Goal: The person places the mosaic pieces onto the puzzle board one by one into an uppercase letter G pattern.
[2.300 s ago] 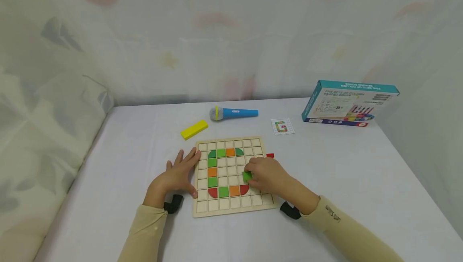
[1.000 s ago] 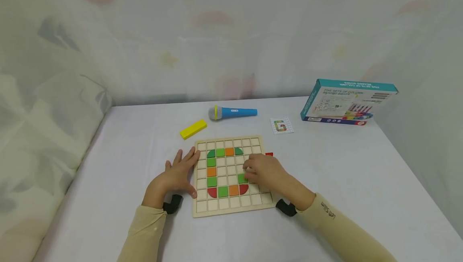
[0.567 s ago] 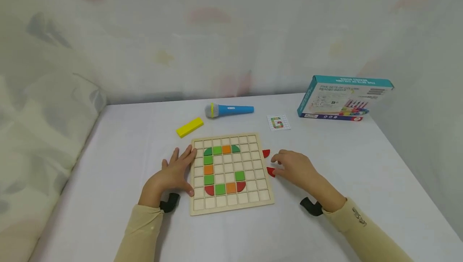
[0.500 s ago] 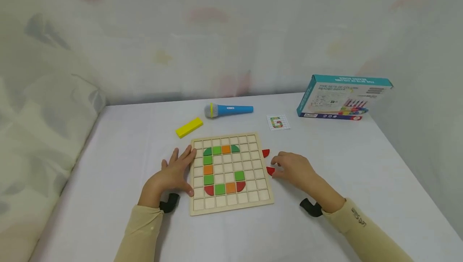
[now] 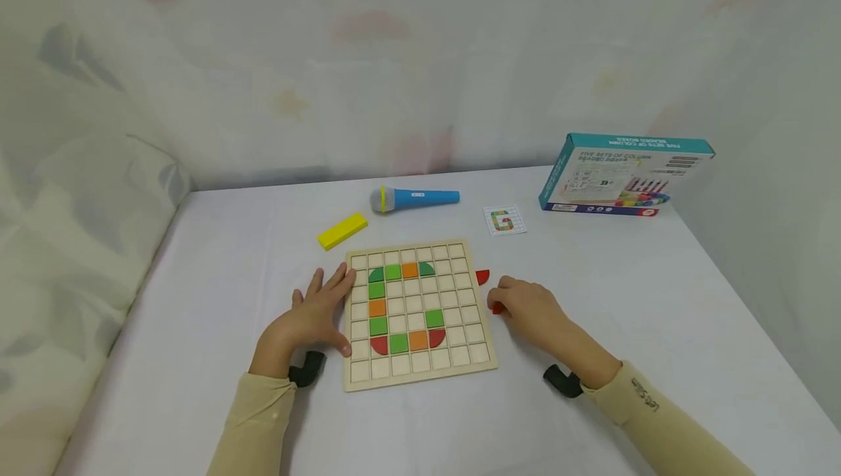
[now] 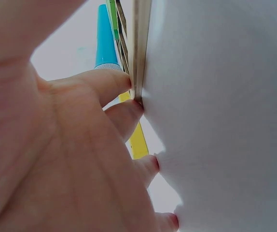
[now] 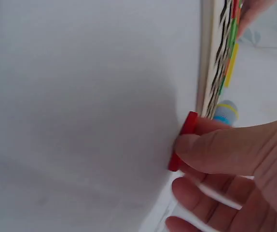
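A square wooden grid board point(image 5: 420, 379) lies on the white table, with green, orange and red tiles set in a C-like outline. My left hand point(image 5: 312, 320) has its fingers spread, with fingertips and thumb at the board's left edge; the left wrist view shows fingertips against that edge. Just right of the board, my right hand point(image 5: 532, 312) pinches a red quarter-round tile point(image 7: 184, 140) between thumb and fingers. Another red quarter-round tile point(image 5: 482, 277) lies by the board's right edge, beyond the right fingertips.
Behind the board lie a yellow block point(image 5: 342, 231) and a blue toy microphone point(image 5: 420, 199). A small card point(image 5: 504, 220) with a coloured G pattern lies to their right. A teal-edged box point(image 5: 624, 175) stands at the back right.
The right hand set a green square tile into the board's right side and let go. It moved right to the nearer red tile and now pinches it. The left hand stays at the edge.
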Demonstrator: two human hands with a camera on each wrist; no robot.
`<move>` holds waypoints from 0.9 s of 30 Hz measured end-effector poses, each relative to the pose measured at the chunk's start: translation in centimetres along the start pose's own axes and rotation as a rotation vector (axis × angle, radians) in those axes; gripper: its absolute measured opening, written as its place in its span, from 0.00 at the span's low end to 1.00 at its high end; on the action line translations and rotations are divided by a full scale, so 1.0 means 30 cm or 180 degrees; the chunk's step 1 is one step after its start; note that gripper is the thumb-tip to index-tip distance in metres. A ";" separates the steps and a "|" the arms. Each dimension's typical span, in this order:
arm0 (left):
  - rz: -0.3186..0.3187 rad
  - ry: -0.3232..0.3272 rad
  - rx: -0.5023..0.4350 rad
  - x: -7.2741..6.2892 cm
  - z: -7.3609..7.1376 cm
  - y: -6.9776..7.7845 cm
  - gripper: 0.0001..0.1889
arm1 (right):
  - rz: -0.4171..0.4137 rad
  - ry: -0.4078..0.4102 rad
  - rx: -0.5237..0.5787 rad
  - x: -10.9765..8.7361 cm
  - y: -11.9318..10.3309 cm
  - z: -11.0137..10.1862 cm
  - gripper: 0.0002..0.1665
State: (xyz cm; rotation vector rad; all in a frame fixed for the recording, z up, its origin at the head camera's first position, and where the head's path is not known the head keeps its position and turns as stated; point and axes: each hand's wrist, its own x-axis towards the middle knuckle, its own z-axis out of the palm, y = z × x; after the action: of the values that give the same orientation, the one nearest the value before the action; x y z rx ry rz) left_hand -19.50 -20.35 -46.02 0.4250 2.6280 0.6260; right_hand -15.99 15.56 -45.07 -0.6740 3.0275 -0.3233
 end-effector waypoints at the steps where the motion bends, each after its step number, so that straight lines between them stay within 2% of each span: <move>1: 0.0000 0.0002 0.0008 0.000 0.000 0.001 0.70 | -0.0064 0.0015 0.0012 -0.001 0.006 0.001 0.10; 4: -0.0009 -0.0002 0.0027 0.000 0.001 0.002 0.70 | -0.0213 0.0049 0.0105 -0.006 0.024 0.006 0.12; 6: -0.0006 -0.0004 0.0035 0.001 0.002 0.001 0.70 | -0.0215 0.0084 0.0177 -0.009 0.034 0.006 0.11; 9: 0.0005 -0.0001 0.0028 0.002 0.002 -0.001 0.70 | -0.0012 0.0121 0.0177 -0.010 0.043 0.009 0.06; 13: 0.0020 0.0007 0.0035 0.003 0.001 -0.005 0.70 | 0.0269 0.0111 0.0017 -0.004 0.045 0.020 0.17; 15: 0.0030 0.0009 0.0037 0.003 0.002 -0.006 0.71 | 0.0324 0.0088 -0.0023 -0.001 0.044 0.026 0.17; 21: 0.0015 0.0002 -0.0023 -0.001 -0.003 -0.001 0.71 | 0.0219 0.0144 -0.0070 0.006 0.028 0.023 0.07; 27: 0.0007 0.0001 -0.0015 -0.001 -0.001 0.000 0.70 | 0.0246 0.0095 0.0043 0.015 0.010 0.011 0.11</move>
State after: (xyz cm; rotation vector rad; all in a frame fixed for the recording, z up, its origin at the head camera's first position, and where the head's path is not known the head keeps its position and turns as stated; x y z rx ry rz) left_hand -19.47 -20.36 -45.99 0.4264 2.6263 0.6329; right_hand -16.50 15.57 -45.45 -0.5544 3.0667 -0.3544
